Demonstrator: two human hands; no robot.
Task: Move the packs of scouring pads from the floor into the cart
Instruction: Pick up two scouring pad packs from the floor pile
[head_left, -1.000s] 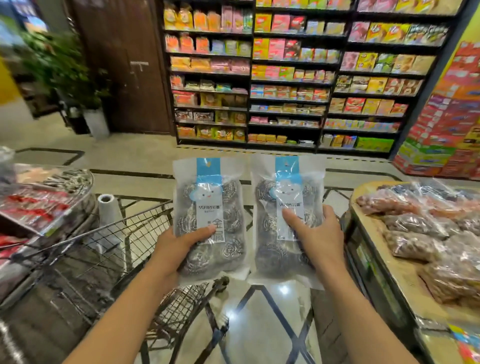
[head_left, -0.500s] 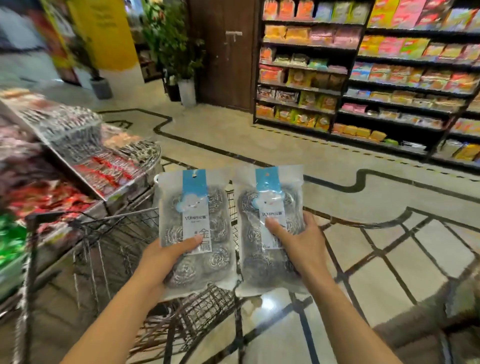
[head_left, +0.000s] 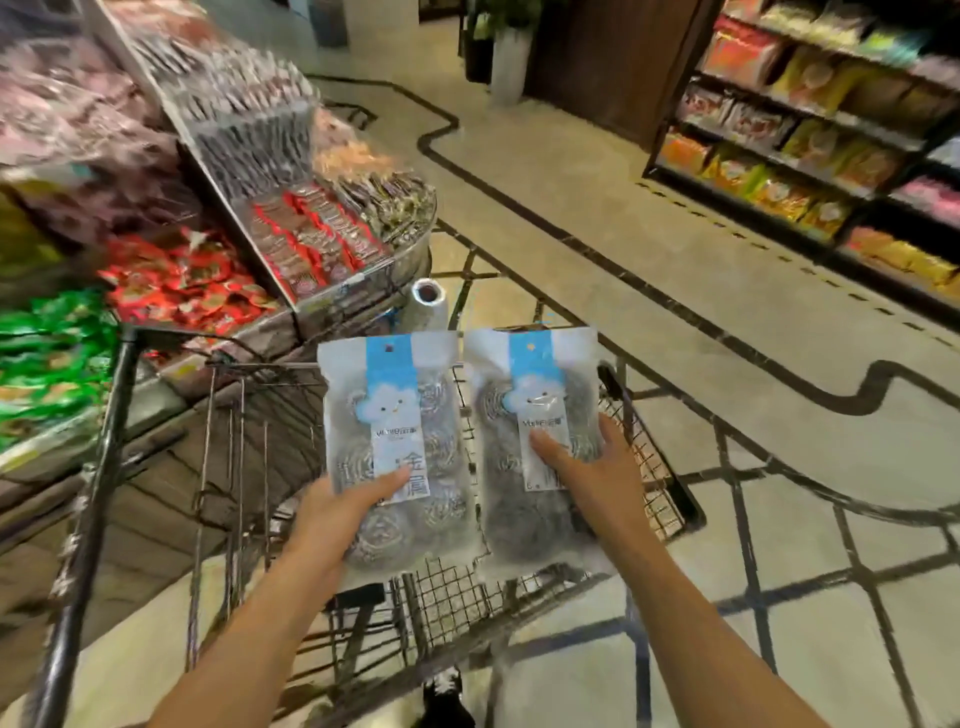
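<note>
Packs: two scouring-pad packs, side by side above the cart (head_left: 644, 467).
Left hand (head_left: 332, 512): grips left pack (head_left: 397, 447).
Right hand (head_left: 597, 473): grips right pack (head_left: 535, 415).

This is a supermarket. Stocked shelves (head_left: 810, 140) of packaged goods line the far right, a sloped display bin (head_left: 291, 208) of wrapped snacks stands left, and a wire shopping cart (head_left: 249, 467) sits near.
</note>
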